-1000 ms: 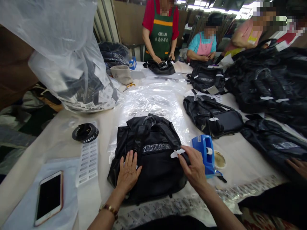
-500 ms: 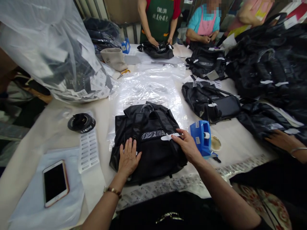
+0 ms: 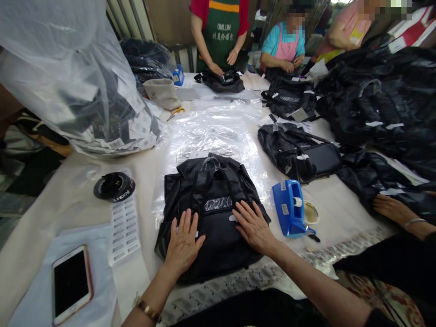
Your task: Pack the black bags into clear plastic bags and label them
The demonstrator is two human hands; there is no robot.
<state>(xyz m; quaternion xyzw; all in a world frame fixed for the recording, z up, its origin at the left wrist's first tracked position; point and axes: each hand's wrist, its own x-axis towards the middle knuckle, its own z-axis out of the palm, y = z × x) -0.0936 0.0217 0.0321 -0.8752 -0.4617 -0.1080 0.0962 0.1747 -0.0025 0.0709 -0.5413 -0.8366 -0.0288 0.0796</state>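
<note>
Sharing a crowded workroom

Before me, a pale worktop [image 3: 340,209] is spreading across the scene, with a pile of black bags [image 3: 368,109] rising at right. A clear plastic sack [image 3: 81,91] is holding barcoded papers at left, and a co-worker in a green apron [image 3: 223,34] is standing at the far edge. Clear plastic sheets [image 3: 218,131] are gleaming along the middle. A black backpack [image 3: 218,240] is lying at the near edge of the worktop, overlapping the sheets. The person's left hand [image 3: 184,240] is resting flat on its left side, fingers outstretched, and the right hand [image 3: 254,227] is lying palm down on its right; both are grasping nothing. A blue dispenser [image 3: 288,209] is standing just beside the backpack, a phone [image 3: 71,284] is lying at near left, and a white tag [image 3: 233,218] is peeking out by the right fingertips.
</note>
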